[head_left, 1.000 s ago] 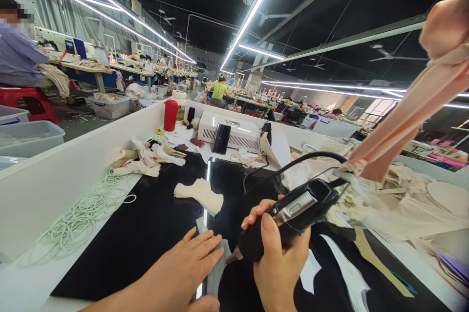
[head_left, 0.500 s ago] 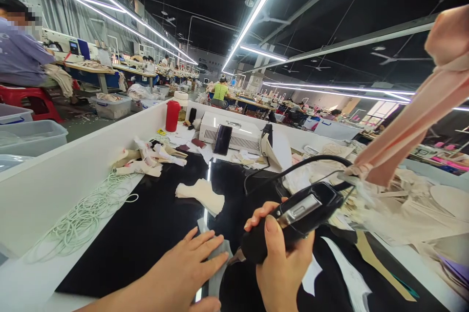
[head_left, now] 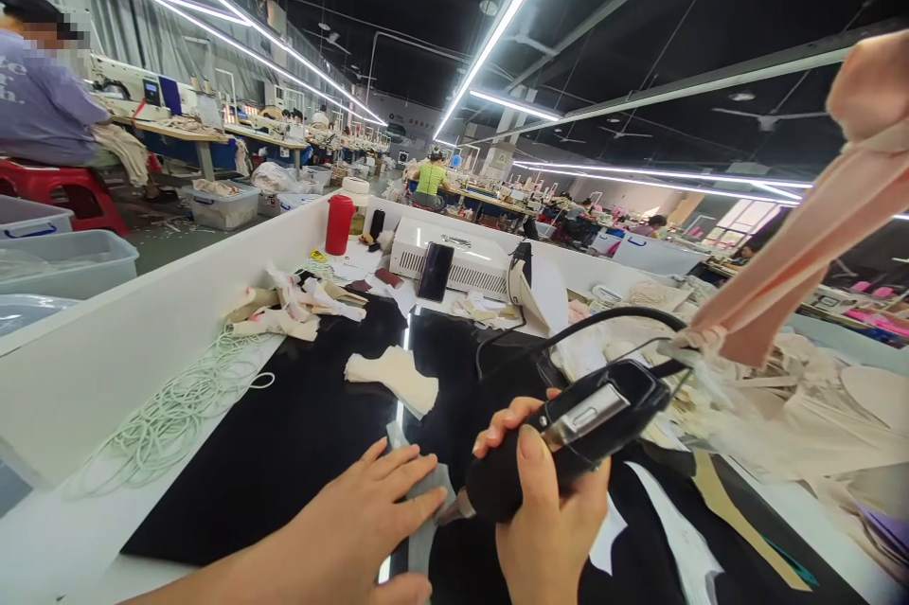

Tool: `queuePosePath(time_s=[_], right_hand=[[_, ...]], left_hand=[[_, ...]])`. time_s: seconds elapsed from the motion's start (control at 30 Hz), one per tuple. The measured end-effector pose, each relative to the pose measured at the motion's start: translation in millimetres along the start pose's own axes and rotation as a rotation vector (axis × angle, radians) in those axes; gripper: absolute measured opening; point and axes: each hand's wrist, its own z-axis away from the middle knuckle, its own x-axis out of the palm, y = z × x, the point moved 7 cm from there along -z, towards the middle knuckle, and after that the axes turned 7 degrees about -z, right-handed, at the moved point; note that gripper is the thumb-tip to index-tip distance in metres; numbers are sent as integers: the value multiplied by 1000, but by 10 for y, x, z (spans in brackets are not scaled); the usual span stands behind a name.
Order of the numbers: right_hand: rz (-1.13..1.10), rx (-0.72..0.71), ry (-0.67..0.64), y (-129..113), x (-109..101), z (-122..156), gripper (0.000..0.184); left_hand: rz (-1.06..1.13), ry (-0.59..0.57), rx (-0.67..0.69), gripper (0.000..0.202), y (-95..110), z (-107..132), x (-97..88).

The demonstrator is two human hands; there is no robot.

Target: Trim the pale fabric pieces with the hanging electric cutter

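My left hand [head_left: 376, 510] lies flat with fingers spread over a greyish translucent strip [head_left: 420, 543] on the black work surface [head_left: 284, 453]. In my right hand [head_left: 543, 510] is a black corded hand-held power tool [head_left: 579, 430] with a silver plate on its side; my fingers wrap round its body. The tool's metal tip [head_left: 458, 506] points left and meets the strip's edge beside my left fingers. Whether it presses down on the strip, I cannot tell. A small stack of cream fabric pieces [head_left: 394, 380] sits just beyond my left hand.
Pale green cord [head_left: 177, 406] lies coiled at left, by the low white wall [head_left: 142, 330]. A phone [head_left: 435, 271] leans on a white vented box [head_left: 454, 255] at the back. Peach fabric [head_left: 788, 236] hangs at right, above heaped cream fabric [head_left: 795, 378].
The whole view has shifted slightly to the right. Both hands keep nearly the same pose, and the tool's tip stays at the strip's edge.
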Motion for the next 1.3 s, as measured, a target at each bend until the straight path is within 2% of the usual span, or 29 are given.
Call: queuePosePath(time_s=[0.17, 0.37, 0.57, 0.77, 1.13, 1.2, 1.3], right_hand=[[-33, 14, -70, 20, 38, 80, 28], [4, 15, -62, 21, 52, 86, 24], [-49, 41, -55, -49, 25, 119, 28], [-112, 132, -2, -68, 41, 254, 32], [-42, 162, 28, -37, 23, 308, 32], [-46, 144, 13, -49, 18, 281, 32], [-33, 80, -28, -85, -26, 199, 31]], left_hand=[[35, 4, -7, 70, -6, 6, -11], [50, 5, 0, 74, -18, 23, 5], [63, 66, 37, 74, -75, 11, 70], [49, 94, 50, 78, -90, 6, 91], [85, 127, 81, 81, -98, -5, 88], [99, 135, 73, 77, -123, -8, 76], [58, 202, 65, 56, -173, -7, 20]])
